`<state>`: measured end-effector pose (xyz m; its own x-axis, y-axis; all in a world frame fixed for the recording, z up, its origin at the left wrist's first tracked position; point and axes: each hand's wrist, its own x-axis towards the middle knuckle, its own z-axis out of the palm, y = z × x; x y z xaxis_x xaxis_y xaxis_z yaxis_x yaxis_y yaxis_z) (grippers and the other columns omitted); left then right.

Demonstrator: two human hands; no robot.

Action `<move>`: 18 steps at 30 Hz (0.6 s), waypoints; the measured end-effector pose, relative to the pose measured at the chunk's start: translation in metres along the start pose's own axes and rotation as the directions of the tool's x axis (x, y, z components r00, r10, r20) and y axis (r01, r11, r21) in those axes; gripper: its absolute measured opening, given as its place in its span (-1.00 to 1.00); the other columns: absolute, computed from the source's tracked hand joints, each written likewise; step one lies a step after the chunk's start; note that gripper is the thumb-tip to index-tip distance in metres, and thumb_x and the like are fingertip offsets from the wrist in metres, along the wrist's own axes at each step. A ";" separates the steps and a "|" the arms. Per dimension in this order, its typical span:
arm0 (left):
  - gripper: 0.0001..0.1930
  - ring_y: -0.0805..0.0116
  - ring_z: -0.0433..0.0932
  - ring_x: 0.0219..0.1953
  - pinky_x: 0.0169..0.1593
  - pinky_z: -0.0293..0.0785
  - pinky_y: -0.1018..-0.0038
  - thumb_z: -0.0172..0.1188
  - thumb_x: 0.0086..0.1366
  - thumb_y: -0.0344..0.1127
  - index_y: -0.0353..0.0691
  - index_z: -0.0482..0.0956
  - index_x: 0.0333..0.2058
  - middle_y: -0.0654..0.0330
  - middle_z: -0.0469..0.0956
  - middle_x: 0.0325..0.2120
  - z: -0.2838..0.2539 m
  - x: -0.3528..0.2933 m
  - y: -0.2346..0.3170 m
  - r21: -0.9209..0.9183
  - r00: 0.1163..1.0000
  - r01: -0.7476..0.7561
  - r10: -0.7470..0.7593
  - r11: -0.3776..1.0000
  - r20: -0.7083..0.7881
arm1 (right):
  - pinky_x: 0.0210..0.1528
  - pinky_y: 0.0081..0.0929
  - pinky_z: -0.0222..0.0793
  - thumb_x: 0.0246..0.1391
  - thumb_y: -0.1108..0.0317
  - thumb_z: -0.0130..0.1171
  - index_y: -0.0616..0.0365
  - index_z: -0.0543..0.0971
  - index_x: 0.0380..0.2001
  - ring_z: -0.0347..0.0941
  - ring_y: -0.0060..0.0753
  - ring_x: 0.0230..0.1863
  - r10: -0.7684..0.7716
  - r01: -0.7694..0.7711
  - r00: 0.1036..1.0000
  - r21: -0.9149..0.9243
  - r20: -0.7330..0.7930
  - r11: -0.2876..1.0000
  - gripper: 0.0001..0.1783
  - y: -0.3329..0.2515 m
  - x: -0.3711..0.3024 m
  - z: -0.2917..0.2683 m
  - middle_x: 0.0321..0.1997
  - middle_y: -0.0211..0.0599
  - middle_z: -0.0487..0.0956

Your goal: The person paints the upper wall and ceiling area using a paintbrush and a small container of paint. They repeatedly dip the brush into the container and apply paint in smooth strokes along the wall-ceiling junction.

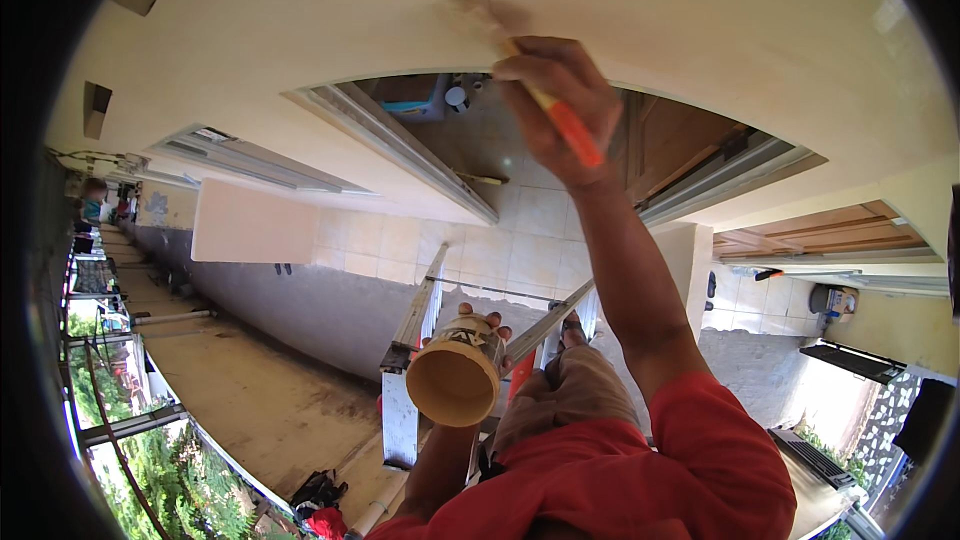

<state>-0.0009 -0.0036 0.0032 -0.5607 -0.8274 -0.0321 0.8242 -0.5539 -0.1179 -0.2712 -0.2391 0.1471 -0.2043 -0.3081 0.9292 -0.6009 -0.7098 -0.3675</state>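
Two hands are busy in my feed, and both are full. My right hand is raised high on an outstretched arm, clenched around the orange handle of a paintbrush. The brush's pale bristles press flat against the cream ceiling surface just up and left of the knuckles, and they blur into the paint there, so I cannot make out the tip clearly. The handle runs down across the palm and sticks out below the fingers.

My left hand sits much lower, near the middle of the view, grasping a small round paint can from behind. Only the fingertips show over its top edge. The can's open mouth faces the camera and its inside looks coated in the same pale cream colour. It is well apart from the brush.

Between and behind the two arms I see the silver rails of an aluminium stepladder dropping toward a tiled floor. A red sleeve fills the lower right, with tan shorts just left of it.

Sliding door frames run along the wall edge below the ceiling. A pale rectangular board stands out to the left, over a grey concrete strip with green plants at the far lower left.
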 end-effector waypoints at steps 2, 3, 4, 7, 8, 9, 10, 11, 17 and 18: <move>-0.22 -0.22 0.25 0.42 0.35 0.55 -0.21 0.34 0.44 0.16 -0.06 0.32 0.48 -0.20 0.27 0.37 -0.002 -0.004 0.000 -0.025 0.999 -0.012 0.012 1.000 -0.038 | -0.16 -0.40 0.64 -0.05 0.64 0.50 0.04 0.78 -0.23 0.69 -0.23 -0.17 0.056 -0.069 0.992 -0.114 -0.116 0.991 -0.69 -0.007 0.000 -0.039 -0.14 -0.23 0.71; -0.22 -0.22 0.25 0.42 0.34 0.56 -0.20 0.33 0.44 0.16 -0.07 0.32 0.47 -0.21 0.27 0.37 -0.006 -0.007 0.001 -0.037 0.999 -0.017 0.015 0.999 -0.052 | -0.11 -0.43 0.64 -0.03 0.67 0.49 0.09 0.76 -0.23 0.70 -0.25 -0.16 0.048 -0.089 0.980 -0.209 -0.195 0.974 -0.71 -0.012 -0.005 -0.056 -0.16 -0.21 0.72; -0.23 -0.22 0.26 0.41 0.33 0.57 -0.19 0.33 0.44 0.15 -0.07 0.33 0.47 -0.22 0.27 0.37 -0.005 -0.006 0.001 -0.039 0.998 -0.019 0.017 0.999 -0.060 | 0.00 -0.32 0.68 0.11 0.72 0.43 0.19 0.71 -0.21 0.70 -0.26 -0.08 0.068 -0.122 0.963 -0.197 -0.261 0.973 -0.76 -0.015 -0.013 -0.075 -0.10 -0.14 0.70; -0.23 -0.21 0.27 0.40 0.31 0.61 -0.15 0.32 0.45 0.16 -0.08 0.32 0.47 -0.23 0.27 0.36 -0.007 -0.006 0.002 -0.015 0.998 -0.018 0.017 1.000 -0.067 | 0.04 -0.33 0.70 0.17 0.74 0.37 0.21 0.69 -0.20 0.70 -0.23 -0.09 0.083 -0.135 0.920 -0.109 -0.384 0.985 -0.79 -0.032 -0.017 -0.087 -0.09 -0.14 0.68; -0.22 -0.21 0.27 0.40 0.31 0.62 -0.14 0.33 0.44 0.16 -0.08 0.32 0.47 -0.22 0.28 0.35 -0.008 -0.006 0.003 -0.008 0.998 -0.022 0.021 1.000 -0.065 | 0.02 -0.36 0.69 0.15 0.72 0.39 0.20 0.70 -0.21 0.70 -0.26 -0.10 0.108 -0.153 0.950 -0.136 -0.294 0.979 -0.79 -0.037 -0.020 -0.079 -0.09 -0.16 0.68; -0.22 -0.20 0.28 0.40 0.30 0.62 -0.14 0.33 0.43 0.16 -0.08 0.31 0.47 -0.22 0.28 0.35 -0.008 -0.007 0.003 0.003 0.998 -0.017 0.017 1.000 -0.068 | 0.00 -0.40 0.69 0.12 0.71 0.41 0.19 0.72 -0.22 0.70 -0.29 -0.12 0.134 -0.172 0.968 -0.174 -0.211 0.970 -0.78 -0.049 -0.015 -0.064 -0.10 -0.18 0.68; -0.21 -0.20 0.28 0.40 0.30 0.62 -0.15 0.34 0.43 0.16 -0.08 0.30 0.47 -0.22 0.28 0.35 -0.009 -0.004 0.004 0.006 0.998 -0.010 0.010 1.000 -0.061 | -0.03 -0.44 0.67 0.07 0.69 0.44 0.16 0.74 -0.23 0.70 -0.32 -0.14 0.096 -0.110 0.988 -0.117 -0.124 0.987 -0.76 -0.054 -0.006 -0.048 -0.11 -0.20 0.69; -0.20 -0.20 0.27 0.40 0.30 0.61 -0.15 0.35 0.42 0.16 -0.08 0.30 0.47 -0.21 0.28 0.35 -0.008 -0.002 0.003 0.015 0.999 -0.006 0.006 1.000 -0.050 | -0.06 -0.49 0.66 0.02 0.68 0.48 0.13 0.76 -0.24 0.71 -0.35 -0.16 0.050 -0.052 0.998 -0.050 -0.039 0.997 -0.75 -0.052 0.005 -0.030 -0.12 -0.23 0.70; -0.18 -0.20 0.26 0.41 0.34 0.56 -0.19 0.39 0.39 0.15 -0.06 0.30 0.46 -0.18 0.28 0.35 -0.003 0.001 -0.002 0.034 1.000 -0.005 0.005 0.999 0.000 | -0.14 -0.44 0.62 -0.08 0.65 0.51 0.05 0.78 -0.24 0.69 -0.31 -0.15 -0.006 -0.003 0.996 -0.104 -0.094 0.995 -0.69 -0.006 0.022 -0.031 -0.12 -0.23 0.71; -0.19 -0.20 0.26 0.41 0.35 0.55 -0.20 0.39 0.39 0.15 -0.05 0.30 0.46 -0.18 0.27 0.35 -0.003 0.001 -0.003 0.024 1.000 -0.007 0.007 1.000 -0.004 | -0.13 -0.46 0.63 -0.05 0.65 0.50 0.06 0.77 -0.23 0.70 -0.31 -0.15 -0.005 -0.019 0.988 -0.156 -0.156 0.988 -0.70 -0.007 0.019 -0.054 -0.10 -0.23 0.71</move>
<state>-0.0037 -0.0024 0.0006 -0.5555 -0.8307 -0.0371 0.8295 -0.5505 -0.0943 -0.3126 -0.2065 0.1697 -0.3194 -0.2015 0.9259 -0.7102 -0.5960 -0.3747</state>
